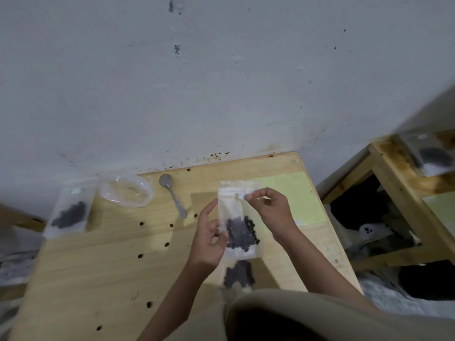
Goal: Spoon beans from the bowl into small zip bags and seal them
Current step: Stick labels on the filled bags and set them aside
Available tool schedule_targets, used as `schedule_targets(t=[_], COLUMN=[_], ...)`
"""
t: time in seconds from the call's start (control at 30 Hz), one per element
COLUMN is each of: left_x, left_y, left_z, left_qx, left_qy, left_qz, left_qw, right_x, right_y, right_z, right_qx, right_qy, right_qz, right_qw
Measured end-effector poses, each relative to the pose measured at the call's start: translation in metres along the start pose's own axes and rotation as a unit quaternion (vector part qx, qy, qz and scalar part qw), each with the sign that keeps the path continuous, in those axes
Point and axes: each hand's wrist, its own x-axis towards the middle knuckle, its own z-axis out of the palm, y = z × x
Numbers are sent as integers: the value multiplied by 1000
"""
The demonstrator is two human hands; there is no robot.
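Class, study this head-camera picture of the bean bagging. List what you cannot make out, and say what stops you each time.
1. Held zip bag: whether its top strip is sealed; blur, and the right hand pinches over it.
2. Bag near the table's front edge: its lower part, covered by the person's beige clothing.
3. Clear bowl: whether any beans remain; too blurred.
4. Left hand: its fingertips, behind the held bag.

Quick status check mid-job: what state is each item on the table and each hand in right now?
Held zip bag: upright, beans inside, top being pinched.
Left hand: gripping the bag's side.
Right hand: pinching the bag's top.
Bowl: looks empty.
Spoon: lying idle.
Left bag: filled, lying flat.
Near bag: filled, lying flat.
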Motion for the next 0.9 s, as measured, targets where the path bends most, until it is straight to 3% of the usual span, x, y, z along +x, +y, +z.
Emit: schedule_targets(t=[0.5,0.9], left_x=[-45,-72], left_y=[3,8], left_z=[-89,-179], left_qx=[68,104], left_qy=[-3,7], left_qz=[62,60], left_qw=[996,993], right_x=[-57,-88], right_y=[-9,-7], right_z=[80,171], right_qx=[-41,51], right_qy=[16,81], right_qz=[-51,-103], right_qw=[998,990])
